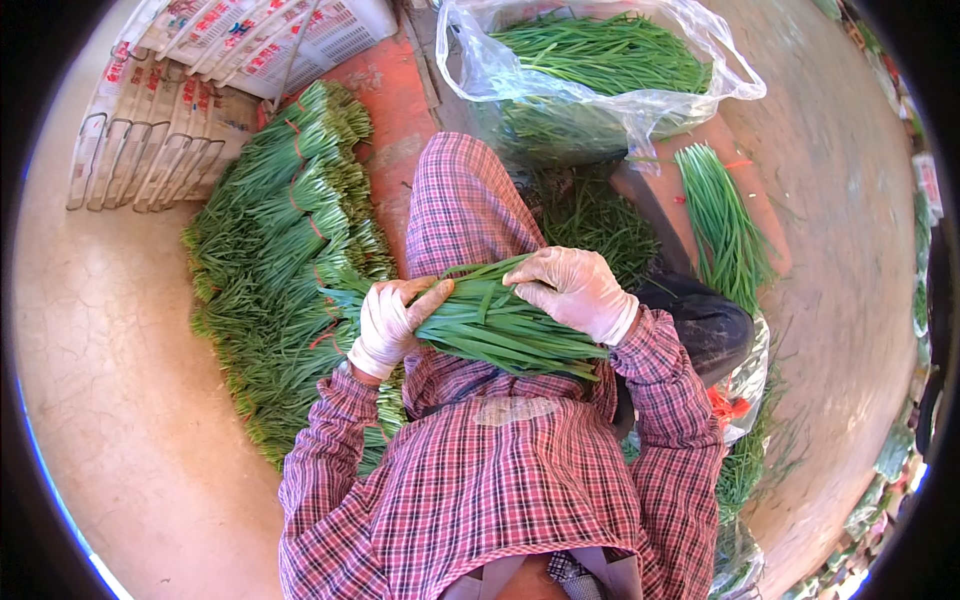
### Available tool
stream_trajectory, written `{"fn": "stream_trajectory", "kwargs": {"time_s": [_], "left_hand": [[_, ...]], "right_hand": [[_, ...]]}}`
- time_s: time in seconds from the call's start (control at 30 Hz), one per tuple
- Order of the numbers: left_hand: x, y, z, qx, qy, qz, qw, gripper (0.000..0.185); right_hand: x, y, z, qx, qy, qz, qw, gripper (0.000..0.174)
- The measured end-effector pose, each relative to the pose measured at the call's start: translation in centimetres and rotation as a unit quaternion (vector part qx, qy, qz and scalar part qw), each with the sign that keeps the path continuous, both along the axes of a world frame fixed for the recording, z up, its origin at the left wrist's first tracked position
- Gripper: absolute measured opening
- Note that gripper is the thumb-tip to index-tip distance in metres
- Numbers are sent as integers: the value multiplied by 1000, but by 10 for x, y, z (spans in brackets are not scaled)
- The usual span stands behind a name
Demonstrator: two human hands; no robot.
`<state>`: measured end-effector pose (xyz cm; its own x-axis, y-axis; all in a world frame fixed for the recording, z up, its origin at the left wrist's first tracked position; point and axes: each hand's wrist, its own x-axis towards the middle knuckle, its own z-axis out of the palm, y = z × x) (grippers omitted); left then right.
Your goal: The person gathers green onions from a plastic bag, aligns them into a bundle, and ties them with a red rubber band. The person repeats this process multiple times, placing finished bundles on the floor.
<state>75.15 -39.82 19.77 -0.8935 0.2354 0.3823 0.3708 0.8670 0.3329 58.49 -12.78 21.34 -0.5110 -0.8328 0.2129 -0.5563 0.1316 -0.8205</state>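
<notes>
A loose bunch of garlic chives (510, 322) lies crosswise above my lap, its leaf ends pointing right. My left hand (394, 319), in a thin pale glove with bare-looking fingertips, grips the bunch at its left part, thumb across the top. At the upper edge, the gloved fingers of my right hand (577, 289) are pinched together on some of the leaves; exactly how many is hidden. Close by on the left rises a long pile of tied chive bundles (300, 247), several with red ties showing.
Loose chives fill a clear plastic bag (600, 94) ahead. Another chive bundle (724, 217) rests on a reddish board (757, 202) at right. Folded printed cartons or sacks (172, 127) stand at upper left. Red ties (727, 407) sit beside my right knee; leaf scraps (600, 225) lie below the bag.
</notes>
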Motion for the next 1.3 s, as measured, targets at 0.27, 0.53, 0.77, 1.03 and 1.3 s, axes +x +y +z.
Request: {"fn": "stream_trajectory", "kwargs": {"time_s": [0.27, 0.53, 0.77, 1.03, 1.3], "left_hand": [[0, -1, 3, -48, -16, 24, 998, 88], [0, 1, 3, -52, -42, 18, 998, 90], [3, 2, 0, -25, -42, 56, 997, 83], [-19, -9, 30, -57, 31, 194, 979, 79], [-19, -3, 33, -77, 10, 284, 956, 99]], "right_hand": [[5, 2, 1, -16, 9, -116, 993, 12], [12, 4, -2, -53, -137, -134, 980, 12], [-22, 73, 67, -38, -120, -247, 961, 20], [5, 130, 86, 301, 178, -298, 888, 52], [51, 30, -16, 138, -301, 34, 943, 96]]}}
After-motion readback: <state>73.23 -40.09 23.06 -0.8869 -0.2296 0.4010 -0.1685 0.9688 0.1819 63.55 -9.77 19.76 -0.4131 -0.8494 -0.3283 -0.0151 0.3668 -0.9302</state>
